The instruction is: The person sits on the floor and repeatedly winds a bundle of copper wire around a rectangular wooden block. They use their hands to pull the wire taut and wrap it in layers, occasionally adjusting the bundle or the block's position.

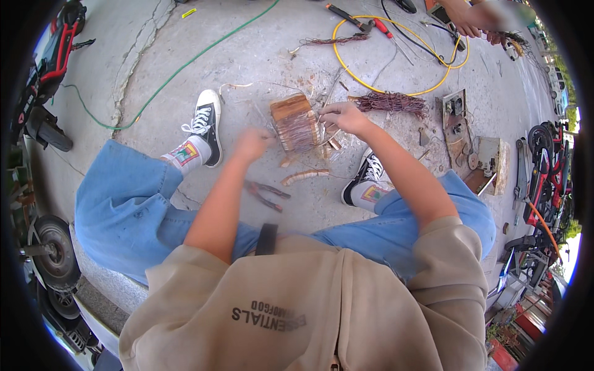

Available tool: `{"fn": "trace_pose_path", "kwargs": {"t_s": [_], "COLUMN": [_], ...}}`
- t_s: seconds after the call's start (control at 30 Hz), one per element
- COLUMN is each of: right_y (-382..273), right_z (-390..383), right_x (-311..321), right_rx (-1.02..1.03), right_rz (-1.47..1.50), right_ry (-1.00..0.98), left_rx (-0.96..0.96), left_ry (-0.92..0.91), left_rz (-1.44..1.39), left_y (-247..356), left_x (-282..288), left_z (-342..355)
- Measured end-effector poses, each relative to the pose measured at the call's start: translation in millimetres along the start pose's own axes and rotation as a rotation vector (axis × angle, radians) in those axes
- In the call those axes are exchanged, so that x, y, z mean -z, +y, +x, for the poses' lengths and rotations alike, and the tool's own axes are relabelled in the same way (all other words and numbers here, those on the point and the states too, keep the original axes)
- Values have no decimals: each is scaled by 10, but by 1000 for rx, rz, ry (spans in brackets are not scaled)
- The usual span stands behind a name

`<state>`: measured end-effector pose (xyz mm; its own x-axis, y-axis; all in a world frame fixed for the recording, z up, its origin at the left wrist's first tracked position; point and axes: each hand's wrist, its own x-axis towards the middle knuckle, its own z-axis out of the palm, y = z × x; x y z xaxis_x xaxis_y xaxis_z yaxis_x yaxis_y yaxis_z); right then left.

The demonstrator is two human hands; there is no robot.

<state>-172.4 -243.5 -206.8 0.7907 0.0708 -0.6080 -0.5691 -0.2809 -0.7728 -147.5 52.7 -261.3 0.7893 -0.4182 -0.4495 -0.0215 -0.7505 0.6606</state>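
Note:
A coil of thin wire wound on a brown block [291,110] lies on the concrete between my feet. Its windings run across the nearer part, while the far part is bare brown. My left hand [252,143] is just left of the coil, smeared by motion, so its fingers cannot be read. At the coil's right edge, my right hand [344,117] has its fingers drawn together in a pinch; what is in them is too small to make out. Pliers with dark handles [267,195] rest nearer to me, beside a curved, ribbed pale strip [305,176].
Beyond lie a bundle of dark red wire [391,104], a yellow hose loop [341,60], a hammer [348,17] and a red-handled screwdriver [382,28]. Metal housing parts [456,120] stand right. A green hose [185,67] crosses the left. Another person's hands [465,21] are at top right.

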Motion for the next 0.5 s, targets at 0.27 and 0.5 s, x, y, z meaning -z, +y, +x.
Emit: {"fn": "trace_pose_path", "kwargs": {"t_s": [0.27, 0.5], "right_y": [194, 239], "right_z": [165, 219], "right_x": [-351, -379], "right_rx": [127, -11], "right_rz": [239, 566], "right_ry": [78, -31], "left_rx": [30, 31], "left_ry": [40, -33], "left_rz": [-91, -57], "left_y": [-157, -307], "left_x": [-106, -343], "left_z": [171, 517]}}
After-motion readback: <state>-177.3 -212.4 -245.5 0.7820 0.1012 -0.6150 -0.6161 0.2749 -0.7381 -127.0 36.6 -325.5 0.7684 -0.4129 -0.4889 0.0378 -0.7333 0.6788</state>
